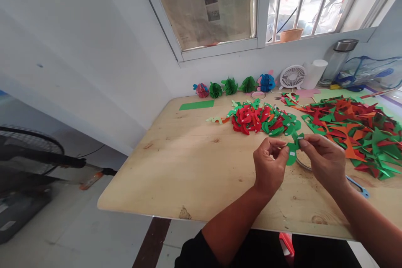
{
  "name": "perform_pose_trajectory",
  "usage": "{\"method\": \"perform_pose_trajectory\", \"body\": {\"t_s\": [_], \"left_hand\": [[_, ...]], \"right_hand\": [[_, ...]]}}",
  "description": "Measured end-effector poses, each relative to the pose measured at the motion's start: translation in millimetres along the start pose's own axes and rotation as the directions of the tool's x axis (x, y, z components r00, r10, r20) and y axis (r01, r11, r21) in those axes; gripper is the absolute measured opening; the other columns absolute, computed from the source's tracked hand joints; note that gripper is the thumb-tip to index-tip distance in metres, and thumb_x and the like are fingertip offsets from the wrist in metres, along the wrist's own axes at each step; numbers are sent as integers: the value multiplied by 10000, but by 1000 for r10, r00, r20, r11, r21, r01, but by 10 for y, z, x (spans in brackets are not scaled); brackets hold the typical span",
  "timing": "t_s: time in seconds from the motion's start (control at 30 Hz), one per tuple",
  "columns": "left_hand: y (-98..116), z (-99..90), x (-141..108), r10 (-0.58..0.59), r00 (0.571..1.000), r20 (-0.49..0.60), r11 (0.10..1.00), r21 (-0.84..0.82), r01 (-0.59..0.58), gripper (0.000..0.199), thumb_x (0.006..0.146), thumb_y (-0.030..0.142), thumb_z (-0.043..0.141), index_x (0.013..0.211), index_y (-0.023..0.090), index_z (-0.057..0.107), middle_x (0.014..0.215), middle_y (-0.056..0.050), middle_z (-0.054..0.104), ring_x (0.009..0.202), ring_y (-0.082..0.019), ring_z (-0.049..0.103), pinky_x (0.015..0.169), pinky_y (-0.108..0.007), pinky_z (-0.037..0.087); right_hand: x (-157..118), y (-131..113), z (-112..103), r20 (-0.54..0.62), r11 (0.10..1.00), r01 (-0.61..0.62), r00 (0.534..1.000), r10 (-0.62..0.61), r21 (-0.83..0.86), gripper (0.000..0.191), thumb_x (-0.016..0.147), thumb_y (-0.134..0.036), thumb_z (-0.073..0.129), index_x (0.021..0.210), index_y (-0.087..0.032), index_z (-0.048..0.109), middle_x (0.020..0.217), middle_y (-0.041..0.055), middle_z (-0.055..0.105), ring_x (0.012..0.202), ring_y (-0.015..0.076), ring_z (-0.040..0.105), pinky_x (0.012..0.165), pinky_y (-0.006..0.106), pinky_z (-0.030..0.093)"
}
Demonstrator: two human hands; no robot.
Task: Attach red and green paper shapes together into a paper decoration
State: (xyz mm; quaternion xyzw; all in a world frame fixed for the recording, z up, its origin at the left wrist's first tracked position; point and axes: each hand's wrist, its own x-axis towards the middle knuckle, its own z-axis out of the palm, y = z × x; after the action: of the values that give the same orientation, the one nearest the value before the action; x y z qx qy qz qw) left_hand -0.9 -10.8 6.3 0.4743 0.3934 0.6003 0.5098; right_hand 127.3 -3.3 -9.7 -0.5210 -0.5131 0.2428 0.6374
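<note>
My left hand (pixel 271 163) is closed, thumb and fingers pinching a green paper cutout (pixel 292 155) that bears a small white patch. Just to its right, my right hand (pixel 323 157) grips a second green paper piece (pixel 296 137), also with a white patch. The two pieces meet or overlap between the hands; whether they are joined I cannot tell. Beyond my fingers lies a heap of red and green paper cutouts (pixel 248 118), many with white patches. Under my right wrist shows a blue handle (pixel 361 190), partly hidden by the arm.
A large pile of red, orange and green paper scraps (pixel 354 127) covers the table's right side. Along the wall stand several folded-paper figures (pixel 230 86), a white fan (pixel 292 77) and a glass bottle (pixel 337 63). A green strip (pixel 197 105) lies on the wooden table (pixel 188 159).
</note>
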Motion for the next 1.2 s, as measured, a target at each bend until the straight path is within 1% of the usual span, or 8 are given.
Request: {"method": "perform_pose_trajectory", "body": {"t_s": [0.13, 0.3, 0.43, 0.6, 0.8, 1.0, 1.2], "left_hand": [[-2, 0, -17, 42, 999, 2, 995, 90, -42, 76, 731, 185, 600, 797, 154, 621, 641, 6, 571, 557, -77, 484, 530, -187, 409], [-24, -10, -18, 80, 996, 36, 982, 168, -85, 171, 749, 167, 578, 896, 156, 664, 752, -33, 645, 614, -96, 537, 585, -210, 448], [-47, -24, -10, 120, 991, 51, 964, 233, -128, 184, 757, 156, 562, 895, 162, 684, 811, -52, 671, 648, -111, 563, 603, -224, 463], [-72, -26, -5, 144, 989, 28, 951, 272, -146, 184, 753, 145, 560, 890, 166, 682, 820, -54, 679, 654, -118, 572, 603, -228, 473], [-99, -36, 11, 140, 990, 7, 949, 283, -137, 179, 768, 172, 551, 893, 173, 679, 849, -62, 675, 707, -139, 586, 636, -248, 478], [-125, -56, 30, 146, 989, -17, 943, 304, -134, 179, 756, 154, 544, 870, 182, 679, 815, -49, 667, 680, -134, 573, 627, -249, 466], [-100, -54, 25, 204, 979, 7, 908, 373, -192, 187, 761, 129, 531, 872, 180, 673, 810, -51, 666, 662, -128, 561, 615, -244, 457]], "right_hand": [[-2, 2, -4, 10, 1000, -12, 1000, 12, 10, 61, 691, -274, 693, 713, -224, 666, 627, -13, 615, 549, 119, 549, 512, 240, 469], [-3, 1, -13, 15, 1000, -5, 1000, 5, 27, 81, 697, -294, 693, 721, -224, 661, 650, -10, 624, 576, 127, 567, 550, 250, 489], [6, -1, -11, 48, 1000, -21, 999, 20, 17, 105, 703, -318, 691, 724, -221, 656, 655, -9, 623, 572, 124, 562, 546, 245, 481], [16, 14, -9, 77, 1000, -17, 997, 17, 1, 137, 714, -352, 677, 733, -221, 643, 641, -11, 605, 565, 124, 546, 516, 237, 456], [34, -40, -6, 173, 1000, -8, 985, 13, -26, 142, 729, -359, 651, 713, -220, 628, 641, -4, 588, 582, 131, 540, 536, 247, 446], [27, -33, -16, 228, 998, 49, 973, -40, -36, 105, 757, -323, 624, 744, -220, 616, 698, 5, 582, 645, 144, 542, 599, 264, 456], [13, 26, -21, 243, 990, 138, 962, -127, -32, 43, 794, -271, 596, 792, -229, 605, 782, 13, 583, 751, 160, 542, 684, 289, 433]]}}
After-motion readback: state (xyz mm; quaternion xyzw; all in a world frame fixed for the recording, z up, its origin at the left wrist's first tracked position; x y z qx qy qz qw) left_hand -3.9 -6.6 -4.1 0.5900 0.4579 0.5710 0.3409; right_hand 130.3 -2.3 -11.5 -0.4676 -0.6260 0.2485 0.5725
